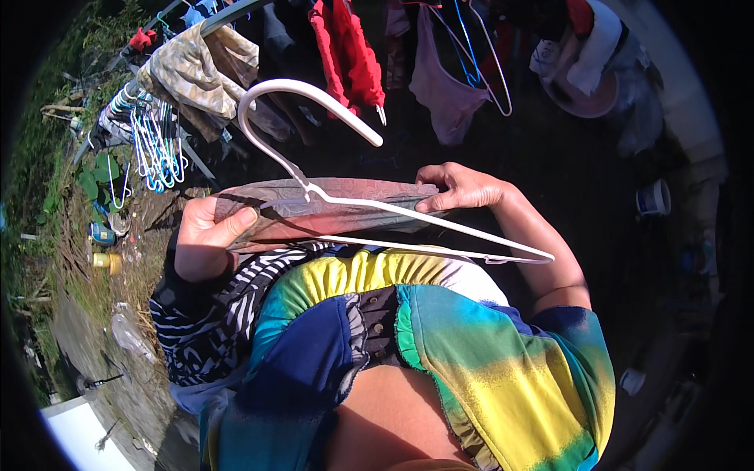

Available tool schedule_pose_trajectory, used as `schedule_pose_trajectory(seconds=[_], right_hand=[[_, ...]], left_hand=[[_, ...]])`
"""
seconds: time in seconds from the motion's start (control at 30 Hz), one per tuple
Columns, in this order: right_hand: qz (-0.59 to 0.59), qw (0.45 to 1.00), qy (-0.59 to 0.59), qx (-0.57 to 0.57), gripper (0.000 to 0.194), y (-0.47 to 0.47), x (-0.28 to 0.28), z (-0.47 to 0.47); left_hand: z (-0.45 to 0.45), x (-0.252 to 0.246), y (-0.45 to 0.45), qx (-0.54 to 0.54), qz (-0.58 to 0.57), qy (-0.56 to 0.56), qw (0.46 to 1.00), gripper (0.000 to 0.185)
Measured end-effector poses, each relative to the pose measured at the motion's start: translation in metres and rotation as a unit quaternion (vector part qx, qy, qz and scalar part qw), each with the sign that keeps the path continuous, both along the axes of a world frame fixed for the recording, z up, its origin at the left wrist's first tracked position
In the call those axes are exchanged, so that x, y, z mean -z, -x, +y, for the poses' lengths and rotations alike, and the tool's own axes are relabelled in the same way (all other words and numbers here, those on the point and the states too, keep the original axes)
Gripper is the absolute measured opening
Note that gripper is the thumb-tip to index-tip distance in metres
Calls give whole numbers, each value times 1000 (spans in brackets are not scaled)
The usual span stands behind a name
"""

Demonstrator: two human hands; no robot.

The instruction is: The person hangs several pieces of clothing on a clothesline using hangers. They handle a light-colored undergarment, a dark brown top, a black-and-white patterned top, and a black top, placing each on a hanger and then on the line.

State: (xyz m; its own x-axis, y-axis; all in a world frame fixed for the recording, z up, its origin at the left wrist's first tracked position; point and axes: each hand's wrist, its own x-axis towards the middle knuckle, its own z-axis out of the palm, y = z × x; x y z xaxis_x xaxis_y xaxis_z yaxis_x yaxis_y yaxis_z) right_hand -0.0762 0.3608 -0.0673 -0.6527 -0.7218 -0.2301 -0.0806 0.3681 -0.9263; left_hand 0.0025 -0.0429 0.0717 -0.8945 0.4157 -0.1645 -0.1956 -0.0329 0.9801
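A thin garment [353,193], patterned in faded red and grey, is stretched between both hands in front of the chest. My left hand [209,235] grips its left end, with the thumb on top. At the garment's right end, my right hand [462,188] pinches the edge between thumb and fingers. A white plastic clothes hanger [436,221] has its left arm inside or against the garment, partly hidden by cloth. Its hook points up and away, and its right arm sticks out past the cloth, below my right hand. Black-and-white patterned fabric [206,329] hangs over the left forearm.
Ahead, a metal rack rail [227,16] carries a camouflage-patterned cloth [188,70], a red garment [347,53] and a pink one [445,88]. A bunch of empty hangers [156,147] hangs at the left. Farther right are a laundry-filled basin [580,97] and a white tub [654,198].
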Motion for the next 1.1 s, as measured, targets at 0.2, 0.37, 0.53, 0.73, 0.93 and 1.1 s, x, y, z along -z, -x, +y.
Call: schedule_pose_trajectory(seconds=[0.2, 0.37, 0.53, 0.73, 0.93, 1.1], right_hand=[[214, 932, -292, 3, 29, 3, -18, 15], [188, 938, -87, 278, 27, 3, -34, 57], [203, 922, -57, 325, 23, -13, -65, 51], [235, 889, 0, 392, 21, -30, -84, 29], [288, 908, 151, 265, 30, -71, -99, -13], [476, 876, 72, 22, 24, -71, -106, -18]], left_hand=[[7, -8, 6, 6, 63, 219, 974, 24], [4, 15, 10, -98, 125, 196, 968, 23], [6, 30, 24, -178, 235, 281, 913, 25], [26, 27, 31, -206, 331, 350, 852, 28], [44, 26, 29, -213, 386, 343, 829, 28], [38, 38, 28, -282, 309, 203, 885, 22]])
